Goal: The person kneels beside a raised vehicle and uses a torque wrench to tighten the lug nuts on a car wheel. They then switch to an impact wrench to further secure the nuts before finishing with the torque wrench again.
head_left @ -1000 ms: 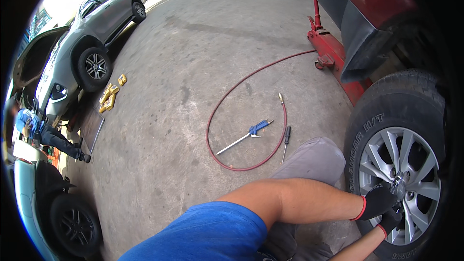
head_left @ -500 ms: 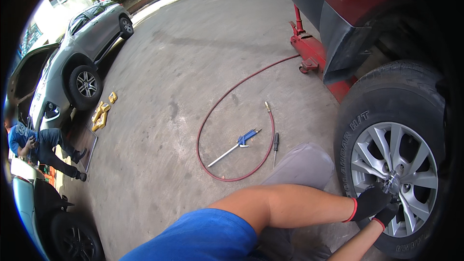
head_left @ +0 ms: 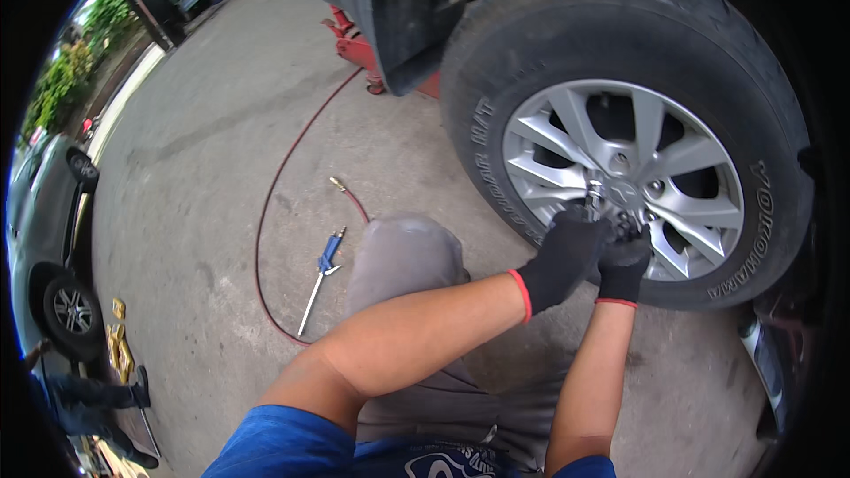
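My left hand, in a black glove with a red cuff, is closed round a small chrome piece, which looks like a lug nut, at the hub of the wheel. My right hand, gloved the same way, is close beside it, its fingers bent round small dark, shiny pieces below the hub cap; these are too blurred to name. The silver alloy rim has several spokes and recessed lug holes round its middle. A thick black tyre with raised lettering surrounds it.
A red floor jack stands by the dark red car's bumper. On the concrete are a red air hose and a blue air blow gun. At far left are a grey car, yellow bottles and a person's legs.
My view has swung right, bringing the wheel nearer the middle. Both hands stay at its hub, and the right one shows more plainly. The screwdriver on the floor is out of sight.
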A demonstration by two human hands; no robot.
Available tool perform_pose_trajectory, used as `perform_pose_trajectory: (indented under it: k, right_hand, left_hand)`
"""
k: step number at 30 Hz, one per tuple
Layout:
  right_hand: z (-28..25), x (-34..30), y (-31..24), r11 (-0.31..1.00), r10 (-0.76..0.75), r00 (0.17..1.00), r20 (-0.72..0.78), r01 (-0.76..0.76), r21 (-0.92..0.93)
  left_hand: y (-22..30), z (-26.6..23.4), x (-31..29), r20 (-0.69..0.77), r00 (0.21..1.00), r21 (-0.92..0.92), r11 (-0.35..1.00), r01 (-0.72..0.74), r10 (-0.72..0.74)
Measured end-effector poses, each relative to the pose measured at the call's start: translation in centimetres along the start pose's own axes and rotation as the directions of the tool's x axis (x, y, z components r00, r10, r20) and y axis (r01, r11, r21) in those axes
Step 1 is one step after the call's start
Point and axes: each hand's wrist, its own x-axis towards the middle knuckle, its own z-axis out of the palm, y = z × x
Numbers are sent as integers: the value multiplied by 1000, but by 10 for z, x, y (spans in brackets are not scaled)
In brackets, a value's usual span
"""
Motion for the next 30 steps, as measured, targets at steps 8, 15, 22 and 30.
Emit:
perform_pose_trajectory:
  k: [8,15,22,30]
  right_hand:
    - [-286,14,-58,404,-400,917,14,190,-895]
    - [-446,-34,-7,-545,-230,971,-70,-188,-817]
    - [-427,-7,43,-548,-282,942,184,-1,-837]
    - [-447,13,43,-289,-187,977,100,43,-956]
  left_hand:
    - [18,-43,-31,331,943,563,806,-183,-18]
    - [23,-58,-29,152,978,730,684,-16,-140]
    - [15,-61,-22,27,983,832,549,79,-182]
    - [16,-60,-27,327,944,945,32,-326,-44]
